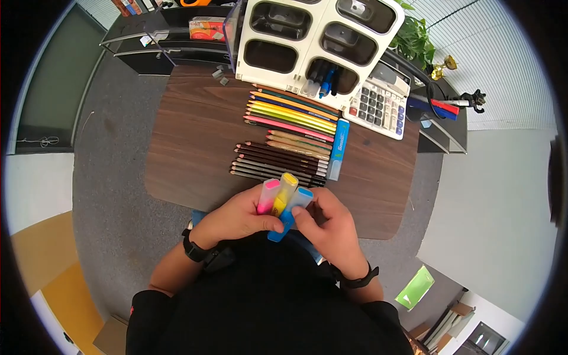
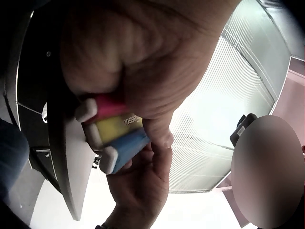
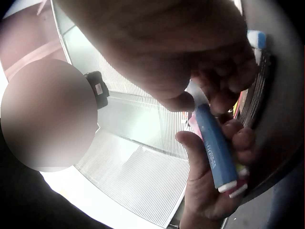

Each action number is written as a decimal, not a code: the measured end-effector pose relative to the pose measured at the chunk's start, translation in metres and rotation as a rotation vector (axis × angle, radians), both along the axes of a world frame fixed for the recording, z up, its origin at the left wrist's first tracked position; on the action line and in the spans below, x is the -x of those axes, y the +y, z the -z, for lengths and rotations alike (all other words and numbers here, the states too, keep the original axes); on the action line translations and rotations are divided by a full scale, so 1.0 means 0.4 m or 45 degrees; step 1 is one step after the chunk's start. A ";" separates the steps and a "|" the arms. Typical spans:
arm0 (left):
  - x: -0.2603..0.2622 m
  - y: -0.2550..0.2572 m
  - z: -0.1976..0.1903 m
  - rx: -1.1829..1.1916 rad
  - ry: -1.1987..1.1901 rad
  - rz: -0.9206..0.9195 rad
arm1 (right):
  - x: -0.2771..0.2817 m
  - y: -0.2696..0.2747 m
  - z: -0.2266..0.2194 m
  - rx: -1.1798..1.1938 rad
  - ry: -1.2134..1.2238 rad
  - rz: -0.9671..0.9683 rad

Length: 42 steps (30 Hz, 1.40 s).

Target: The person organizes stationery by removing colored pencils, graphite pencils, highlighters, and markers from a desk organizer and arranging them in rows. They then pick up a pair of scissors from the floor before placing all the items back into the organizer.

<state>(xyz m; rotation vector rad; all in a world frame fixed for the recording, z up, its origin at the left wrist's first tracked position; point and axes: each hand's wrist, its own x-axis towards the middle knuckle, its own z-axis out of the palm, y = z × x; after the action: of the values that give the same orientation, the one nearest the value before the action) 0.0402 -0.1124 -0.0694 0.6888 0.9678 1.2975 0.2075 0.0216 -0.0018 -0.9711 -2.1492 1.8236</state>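
Close in front of the body, at the table's near edge, my left hand (image 1: 236,214) holds a pink highlighter (image 1: 268,196) and a yellow highlighter (image 1: 288,184) side by side. A blue highlighter (image 1: 300,199) lies beside them, tilted, its lower end by the left thumb. My right hand (image 1: 332,229) pinches this blue one near its clear cap, as the right wrist view shows of the blue barrel (image 3: 217,148). In the left wrist view the white ends of all three line up below the left palm (image 2: 157,62).
Colored and dark pencils (image 1: 290,115) lie in rows on the brown table (image 1: 195,130), beside a blue box (image 1: 338,151). Behind them stand a white organizer (image 1: 302,53) holding pens and a calculator (image 1: 378,106). Small grey pieces (image 1: 220,75) sit at the back left.
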 end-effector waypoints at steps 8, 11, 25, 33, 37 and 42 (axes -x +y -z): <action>0.000 0.018 -0.013 -0.001 -0.160 0.051 | -0.088 0.145 0.016 0.181 0.489 0.684; 0.004 0.022 -0.021 -0.011 -0.150 0.080 | -0.128 0.186 0.026 0.043 0.489 0.875; 0.004 0.024 -0.020 0.060 -0.181 0.087 | -0.152 0.170 0.070 -0.837 -0.378 0.455; 0.005 0.020 -0.015 0.030 -0.154 0.059 | -0.076 0.166 0.060 -0.908 -0.243 0.171; 0.007 0.020 -0.011 0.023 -0.151 0.074 | -0.059 0.168 0.064 -0.951 -0.249 0.133; 0.009 0.021 -0.011 0.026 -0.159 0.097 | -0.051 0.173 0.068 -0.955 -0.236 0.153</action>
<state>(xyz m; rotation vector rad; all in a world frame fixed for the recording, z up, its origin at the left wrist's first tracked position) 0.0368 -0.1038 -0.0650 0.6162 0.8444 1.2469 0.2278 0.0907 -0.0289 -1.0493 -2.4962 0.7616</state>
